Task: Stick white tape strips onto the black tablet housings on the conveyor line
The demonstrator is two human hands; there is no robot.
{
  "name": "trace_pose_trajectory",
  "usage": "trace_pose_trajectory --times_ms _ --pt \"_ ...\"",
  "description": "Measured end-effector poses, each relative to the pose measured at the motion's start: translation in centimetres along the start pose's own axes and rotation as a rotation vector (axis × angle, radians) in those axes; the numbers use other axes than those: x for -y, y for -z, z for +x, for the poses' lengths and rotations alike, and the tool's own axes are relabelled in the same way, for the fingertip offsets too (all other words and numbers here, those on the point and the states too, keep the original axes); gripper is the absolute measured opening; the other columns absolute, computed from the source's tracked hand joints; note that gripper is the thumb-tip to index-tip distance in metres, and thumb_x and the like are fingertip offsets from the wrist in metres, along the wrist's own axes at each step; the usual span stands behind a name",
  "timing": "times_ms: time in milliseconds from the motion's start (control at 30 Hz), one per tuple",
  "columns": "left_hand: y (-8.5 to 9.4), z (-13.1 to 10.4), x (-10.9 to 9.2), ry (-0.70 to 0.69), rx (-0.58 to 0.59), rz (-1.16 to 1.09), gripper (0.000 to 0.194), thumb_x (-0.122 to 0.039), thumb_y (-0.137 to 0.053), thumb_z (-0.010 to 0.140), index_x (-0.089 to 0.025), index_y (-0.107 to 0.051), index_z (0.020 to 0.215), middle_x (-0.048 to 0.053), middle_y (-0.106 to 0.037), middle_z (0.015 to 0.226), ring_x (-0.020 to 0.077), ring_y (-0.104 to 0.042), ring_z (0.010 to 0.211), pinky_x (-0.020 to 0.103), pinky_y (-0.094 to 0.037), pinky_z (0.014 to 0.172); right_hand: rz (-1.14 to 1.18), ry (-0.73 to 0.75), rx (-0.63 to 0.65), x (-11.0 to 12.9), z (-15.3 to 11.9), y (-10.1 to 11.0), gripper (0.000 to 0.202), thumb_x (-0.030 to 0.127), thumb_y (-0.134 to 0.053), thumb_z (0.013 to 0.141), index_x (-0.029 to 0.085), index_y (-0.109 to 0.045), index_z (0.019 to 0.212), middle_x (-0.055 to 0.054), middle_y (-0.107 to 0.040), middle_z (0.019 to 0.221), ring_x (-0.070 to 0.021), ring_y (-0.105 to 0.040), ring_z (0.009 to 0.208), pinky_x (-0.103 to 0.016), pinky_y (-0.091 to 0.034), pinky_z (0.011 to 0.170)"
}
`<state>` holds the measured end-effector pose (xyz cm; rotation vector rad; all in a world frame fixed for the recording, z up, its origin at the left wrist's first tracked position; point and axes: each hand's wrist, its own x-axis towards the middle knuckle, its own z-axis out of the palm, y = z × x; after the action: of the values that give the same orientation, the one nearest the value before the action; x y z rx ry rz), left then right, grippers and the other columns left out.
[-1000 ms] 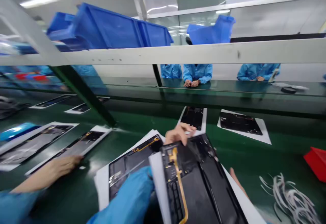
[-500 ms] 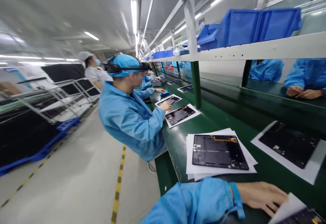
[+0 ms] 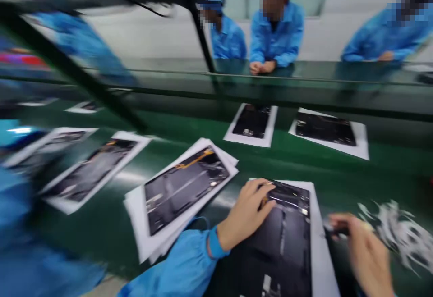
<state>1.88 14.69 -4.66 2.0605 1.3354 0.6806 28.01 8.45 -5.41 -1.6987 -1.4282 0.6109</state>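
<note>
My left hand rests with fingers spread on the upper left part of a black device panel, which lies on white paper. Right of that paper, my right hand is raised, thumb and fingers pinched on a small dark item, blurred and too small to name. Just to the left lies another black panel with an orange strip, on stacked white sheets.
A pile of white strips lies at the right. Further panels on paper lie across the green bench. A slanted green post stands at the left. People in blue are at the left and across the bench.
The view has swung right and down onto the near panel. My left hand, earlier at the paper's edge, is now on the panel, and my right hand has come into view.
</note>
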Motion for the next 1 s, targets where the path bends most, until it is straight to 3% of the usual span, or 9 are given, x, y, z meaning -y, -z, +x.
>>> trace_pose_trajectory --times_ms 33,133,267,467,533,667,767,1000 --pt "-0.5 0.4 0.1 -0.032 0.029 -0.013 0.035 -0.026 -0.055 0.094 -0.027 -0.055 0.129 0.009 -0.052 0.131 0.0277 -0.046 0.126 0.048 -0.038 0.109 0.101 -0.065 0.019 -0.2 -0.3 -0.2 0.038 0.047 -0.036 0.101 0.025 -0.066 0.093 -0.008 -0.068 0.081 -0.0182 -0.064 0.067 -0.03 -0.054 0.056" --pt "-2.0 1.4 -0.4 -0.126 0.107 0.012 0.035 -0.029 -0.059 0.093 -0.029 -0.059 0.127 0.007 -0.055 0.129 0.0269 -0.05 0.123 0.047 -0.041 0.107 0.306 -0.117 0.03 -0.2 -0.3 -1.8 0.03 0.049 -0.055 0.092 0.021 -0.065 0.091 -0.005 -0.067 0.076 -0.0187 -0.066 0.066 -0.031 -0.057 0.065" --pt "-3.7 2.6 -1.7 -0.194 0.171 0.068 0.038 -0.033 -0.063 0.09 -0.03 -0.06 0.128 0.007 -0.058 0.125 0.0281 -0.054 0.117 0.046 -0.046 0.1 0.418 -0.122 0.02 -0.1 0.0 -3.2 0.026 0.045 -0.068 0.084 0.02 -0.065 0.088 -0.003 -0.068 0.077 -0.0171 -0.067 0.064 -0.028 -0.058 0.063" --pt "-4.9 4.4 -2.2 -0.192 0.202 -0.005 0.012 -0.028 -0.064 0.09 -0.028 -0.074 0.096 0.004 -0.064 0.114 0.0247 -0.059 0.107 0.043 -0.047 0.094 0.336 -0.063 0.084 -0.9 -0.4 -3.3 0.015 0.032 -0.061 0.091 0.02 -0.068 0.086 -0.004 -0.068 0.081 -0.0174 -0.066 0.074 -0.029 -0.055 0.068" --pt "-5.0 4.2 -1.8 -0.18 0.184 -0.016 0.012 -0.026 -0.062 0.091 -0.027 -0.074 0.088 0.003 -0.065 0.11 0.0242 -0.059 0.105 0.042 -0.046 0.092 0.305 -0.021 0.068 -1.0 -0.5 -3.3 0.012 0.028 -0.061 0.091 0.021 -0.068 0.085 -0.005 -0.069 0.083 -0.0183 -0.066 0.079 -0.03 -0.054 0.071" --pt "-5.2 2.8 -1.1 -0.138 0.152 -0.005 0.01 -0.025 -0.06 0.092 -0.025 -0.069 0.087 0.004 -0.062 0.112 0.0245 -0.056 0.107 0.043 -0.044 0.093 0.29 0.047 0.038 -0.8 -0.6 -3.4 0.01 0.023 -0.06 0.091 0.022 -0.069 0.086 -0.004 -0.071 0.084 -0.0192 -0.066 0.083 -0.032 -0.053 0.076" --pt "-5.4 2.1 -0.9 -0.114 0.142 -0.005 0.008 -0.022 -0.059 0.092 -0.024 -0.066 0.087 0.004 -0.06 0.115 0.0244 -0.053 0.11 0.043 -0.042 0.095 0.292 0.015 0.039 -0.7 -0.5 -3.4 0.01 0.024 -0.061 0.091 0.022 -0.069 0.086 -0.005 -0.07 0.084 -0.0191 -0.066 0.082 -0.032 -0.053 0.074" --pt "-5.4 2.5 -1.5 -0.071 0.145 -0.016 0.009 -0.016 -0.061 0.089 -0.022 -0.065 0.084 0.003 -0.059 0.111 0.0228 -0.053 0.108 0.04 -0.04 0.095 0.306 -0.036 0.045 -0.9 -0.5 -3.4 0.009 0.024 -0.063 0.09 0.021 -0.069 0.084 -0.005 -0.069 0.085 -0.0182 -0.066 0.082 -0.029 -0.052 0.07"
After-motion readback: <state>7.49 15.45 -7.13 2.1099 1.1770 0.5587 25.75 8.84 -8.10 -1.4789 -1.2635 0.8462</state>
